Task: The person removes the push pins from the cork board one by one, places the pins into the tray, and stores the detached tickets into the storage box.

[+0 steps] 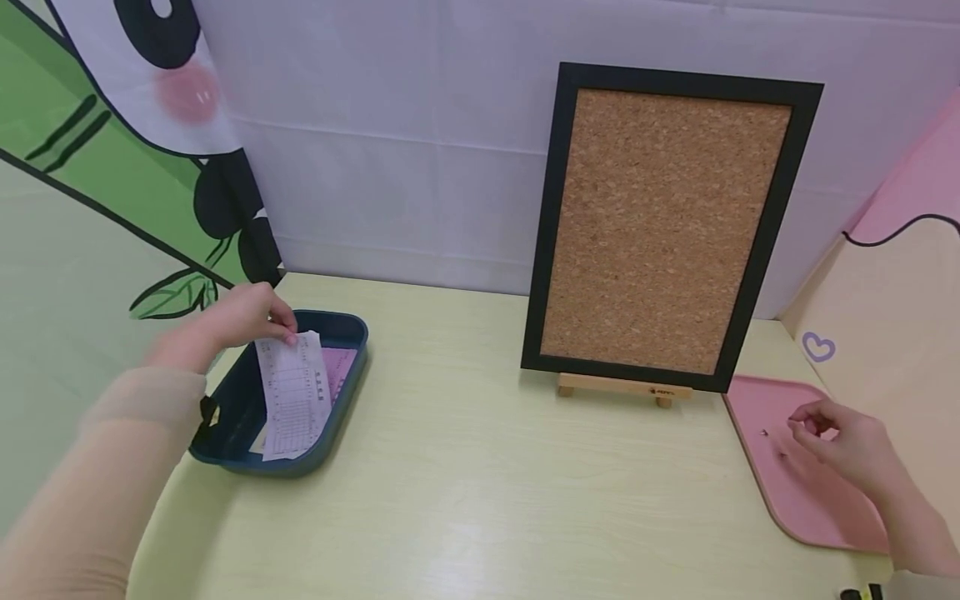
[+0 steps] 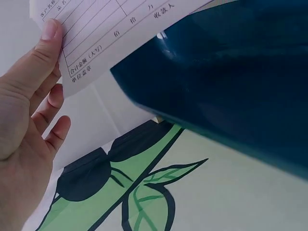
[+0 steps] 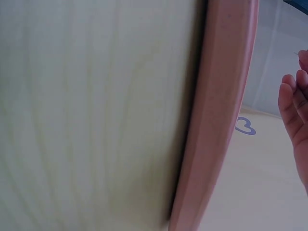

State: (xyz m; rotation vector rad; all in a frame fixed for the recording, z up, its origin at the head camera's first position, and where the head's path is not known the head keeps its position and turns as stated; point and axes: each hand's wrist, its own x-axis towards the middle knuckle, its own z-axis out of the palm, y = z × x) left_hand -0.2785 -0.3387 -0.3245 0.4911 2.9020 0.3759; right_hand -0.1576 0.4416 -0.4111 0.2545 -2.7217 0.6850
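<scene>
My left hand (image 1: 251,317) pinches the top edge of a white printed receipt (image 1: 292,400) between thumb and fingers. The slip hangs over a dark blue bin (image 1: 362,354), and its ruled form lines show in the left wrist view. Behind it in the bin lies a pink slip (image 1: 339,367). Above a pink tray (image 1: 810,517) at the right, my right hand (image 1: 847,442) has thumb and index fingertip together. A thin pin point (image 3: 296,53) juts from those fingertips in the right wrist view. Small pins (image 1: 763,432) lie on the tray beside the hand.
A black-framed cork board (image 1: 667,233) leans on a small wooden easel (image 1: 622,385) at the back, just left of the tray. The pale wood table (image 1: 450,467) spans between bin and tray. A printed cloth backdrop (image 1: 390,150) hangs behind.
</scene>
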